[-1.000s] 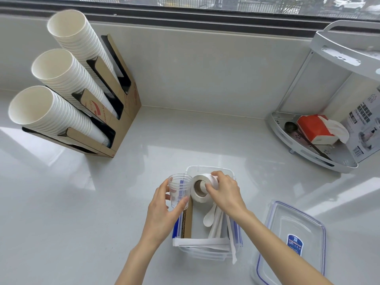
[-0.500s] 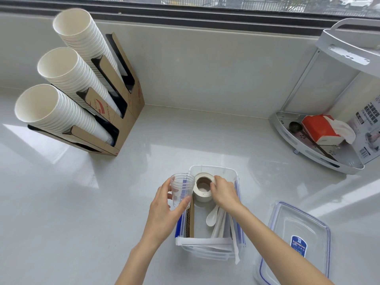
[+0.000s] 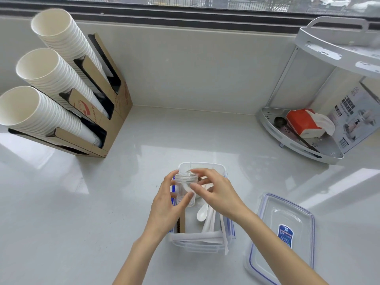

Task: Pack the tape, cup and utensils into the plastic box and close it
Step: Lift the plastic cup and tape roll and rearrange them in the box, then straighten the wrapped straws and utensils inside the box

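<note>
A clear plastic cup (image 3: 185, 183) is upright above the far end of the open plastic box (image 3: 218, 166). My left hand (image 3: 164, 206) grips it from the left. My right hand (image 3: 220, 194) pinches its rim and side with forefinger and thumb. The white tape roll (image 3: 200, 166) lies in the box's far end, mostly hidden behind the cup and my fingers. A white spoon (image 3: 201, 213) and other white utensils lie lengthwise in the box beside a strip of cardboard (image 3: 181, 225). The box's clear lid (image 3: 287, 219) lies flat on the counter to the right.
A cardboard dispenser (image 3: 115, 112) with three stacks of paper cups (image 3: 47, 73) stands at the back left. A white corner rack (image 3: 298, 140) holding a red tissue pack (image 3: 302, 122) and a printed carton is at the back right. A wall and window sill run behind the counter.
My right hand set the tape roll down in the box's far end, let go of it and came over to the cup. My left hand moved the cup rightwards over the box.
</note>
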Motion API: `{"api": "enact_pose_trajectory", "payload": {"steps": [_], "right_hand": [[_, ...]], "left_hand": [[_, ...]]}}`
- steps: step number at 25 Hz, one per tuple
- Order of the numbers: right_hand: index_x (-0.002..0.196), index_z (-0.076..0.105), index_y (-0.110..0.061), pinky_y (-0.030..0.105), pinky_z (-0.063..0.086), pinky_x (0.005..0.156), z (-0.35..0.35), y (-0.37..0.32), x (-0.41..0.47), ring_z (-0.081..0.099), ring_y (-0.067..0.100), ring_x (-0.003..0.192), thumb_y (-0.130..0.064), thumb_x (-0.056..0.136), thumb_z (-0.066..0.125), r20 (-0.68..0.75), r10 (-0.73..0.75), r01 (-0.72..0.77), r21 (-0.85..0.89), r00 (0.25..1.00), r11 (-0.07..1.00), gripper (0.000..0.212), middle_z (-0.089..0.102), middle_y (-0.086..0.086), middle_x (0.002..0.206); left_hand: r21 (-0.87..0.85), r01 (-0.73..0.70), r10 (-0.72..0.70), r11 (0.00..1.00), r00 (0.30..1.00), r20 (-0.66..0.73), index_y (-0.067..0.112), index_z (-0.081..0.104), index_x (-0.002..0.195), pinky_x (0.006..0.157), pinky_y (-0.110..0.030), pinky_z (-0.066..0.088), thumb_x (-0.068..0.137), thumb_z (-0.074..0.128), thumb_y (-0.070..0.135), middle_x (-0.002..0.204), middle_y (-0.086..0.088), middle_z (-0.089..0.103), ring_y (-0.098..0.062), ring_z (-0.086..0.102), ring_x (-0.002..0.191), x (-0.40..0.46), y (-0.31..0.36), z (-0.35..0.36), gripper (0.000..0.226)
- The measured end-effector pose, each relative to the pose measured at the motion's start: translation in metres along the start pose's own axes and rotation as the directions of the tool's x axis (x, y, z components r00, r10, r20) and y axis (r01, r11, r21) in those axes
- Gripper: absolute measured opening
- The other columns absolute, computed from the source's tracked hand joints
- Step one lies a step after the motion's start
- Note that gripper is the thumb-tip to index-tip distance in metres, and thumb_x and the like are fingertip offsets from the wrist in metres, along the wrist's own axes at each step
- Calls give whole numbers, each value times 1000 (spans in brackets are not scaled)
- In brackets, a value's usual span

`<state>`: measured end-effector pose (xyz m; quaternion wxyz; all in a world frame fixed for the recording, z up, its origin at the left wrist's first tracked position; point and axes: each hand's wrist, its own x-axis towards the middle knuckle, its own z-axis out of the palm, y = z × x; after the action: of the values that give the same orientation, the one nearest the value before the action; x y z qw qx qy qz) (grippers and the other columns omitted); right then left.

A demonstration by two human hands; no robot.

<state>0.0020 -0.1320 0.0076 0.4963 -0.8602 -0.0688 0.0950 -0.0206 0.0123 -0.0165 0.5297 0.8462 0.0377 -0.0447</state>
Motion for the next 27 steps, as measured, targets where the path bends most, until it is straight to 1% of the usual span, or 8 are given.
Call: {"api": "enact_pose_trajectory", "payload": {"steps": [2, 4, 6, 9, 11, 16, 21, 27], "right_hand": [[111, 60, -24, 5, 42, 69, -1, 3, -3, 57, 0, 84, -25, 86, 60, -24, 22, -22, -13, 999, 1000, 25, 55, -3, 108], [109, 61, -23, 5, 42, 69, -2, 7, -6, 58, 4, 83, -26, 85, 61, -25, 68, -68, -20, 997, 997, 24, 56, -3, 106], [109, 61, -20, 6, 42, 68, -2, 10, -9, 59, 7, 82, -27, 85, 61, -12, 95, -95, -34, 995, 995, 25, 56, -5, 104], [110, 61, -18, 6, 43, 66, 0, 17, -12, 59, 3, 77, -29, 85, 61, 4, 128, -127, -43, 992, 991, 28, 57, -4, 102], [111, 61, -18, 10, 44, 68, 2, 20, -14, 57, 1, 75, -32, 85, 61, 46, 164, -162, -49, 985, 986, 29, 58, -1, 103], [116, 59, -17, 19, 41, 79, 8, 27, -16, 55, 10, 86, -31, 87, 56, 133, 208, -179, -204, 969, 963, 32, 58, 6, 120], [113, 61, -14, 28, 47, 87, 14, 34, -13, 60, 19, 103, -28, 88, 54, 170, 258, -199, -302, 951, 932, 29, 63, 9, 117], [117, 58, -14, 34, 50, 90, 18, 34, -10, 60, 24, 107, -33, 89, 50, 278, 299, -166, -416, 913, 894, 35, 65, 12, 117]], "left_hand": [[15, 10, -10, 1000, 999, 42, 35, 34, 127, 64, -13, 45, 80, 62, 34, 111, 12, 51, -3, 59, 84, -1, 1, 4, 55], [22, 13, -14, 1000, 998, 65, 32, 37, 126, 66, -9, 42, 84, 58, 33, 101, 15, 53, -8, 59, 89, -3, 1, 6, 47], [78, -1, -3, 997, 999, 53, 28, 43, 124, 75, -17, 37, 87, 53, 33, 93, 16, 54, -15, 52, 102, -4, -1, 6, 39], [228, -53, 52, 972, 999, 8, 25, 49, 122, 89, -20, 29, 86, 52, 35, 107, 12, 49, -10, 37, 106, -5, -5, 7, 37], [290, -77, 84, 954, 996, -10, 24, 53, 120, 92, -20, 28, 84, 54, 38, 110, 12, 46, -7, 31, 103, -5, -7, 9, 38], [467, -97, 97, 879, 995, 24, 30, 55, 114, 84, -20, 26, 84, 54, 40, 120, 11, 51, -12, 37, 108, -9, -13, 12, 32], [585, -119, 80, 802, 993, 92, 34, 52, 117, 82, -20, 20, 87, 48, 41, 121, 15, 51, -13, 34, 113, -11, -18, 15, 32], [638, -127, 97, 760, 992, 82, 36, 57, 112, 80, -21, 16, 89, 44, 44, 117, 16, 54, -14, 35, 113, -14, -15, 15, 28]]}}
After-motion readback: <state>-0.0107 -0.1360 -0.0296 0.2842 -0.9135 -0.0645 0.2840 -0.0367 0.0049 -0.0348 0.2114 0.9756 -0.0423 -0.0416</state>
